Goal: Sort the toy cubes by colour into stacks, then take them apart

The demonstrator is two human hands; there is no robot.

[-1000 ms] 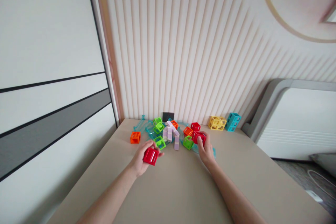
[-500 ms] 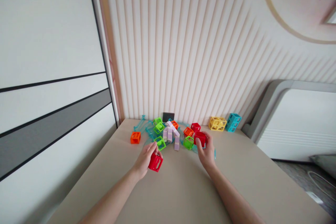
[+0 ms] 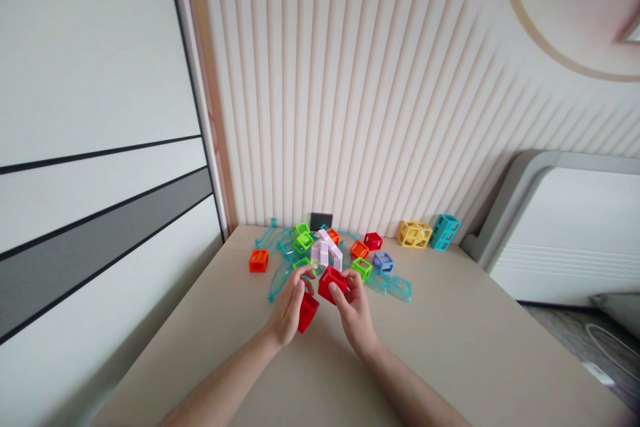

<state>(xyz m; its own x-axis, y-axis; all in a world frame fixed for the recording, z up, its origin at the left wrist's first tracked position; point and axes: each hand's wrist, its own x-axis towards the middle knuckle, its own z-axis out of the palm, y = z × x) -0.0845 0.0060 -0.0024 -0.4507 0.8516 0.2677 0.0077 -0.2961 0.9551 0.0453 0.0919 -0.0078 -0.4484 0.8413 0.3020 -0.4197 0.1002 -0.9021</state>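
Note:
My left hand (image 3: pixel 289 307) grips a hollow red cube (image 3: pixel 307 311) just above the beige tabletop (image 3: pixel 450 347). My right hand (image 3: pixel 356 307) grips a second red cube (image 3: pixel 331 281), held up beside the first so the two nearly touch. Both hands meet in front of a pile of toy pieces: green cubes (image 3: pixel 303 242), pale purple blocks (image 3: pixel 325 252), orange cubes (image 3: pixel 359 249), a red cube (image 3: pixel 373 241), a blue cube (image 3: pixel 383 261) and clear teal curved track pieces (image 3: pixel 390 287).
A lone orange cube (image 3: pixel 259 260) sits left of the pile. A yellow lattice block (image 3: pixel 413 234) and a teal one (image 3: pixel 443 231) stand by the ribbed wall at the right. A small dark block (image 3: pixel 321 221) leans at the wall. A white cabinet (image 3: pixel 570 227) borders the table's right side.
My right hand lifted a red cube from the pile and carried it left and nearer; my left hand brought its red cube to the right. A blue cube is now uncovered in the pile.

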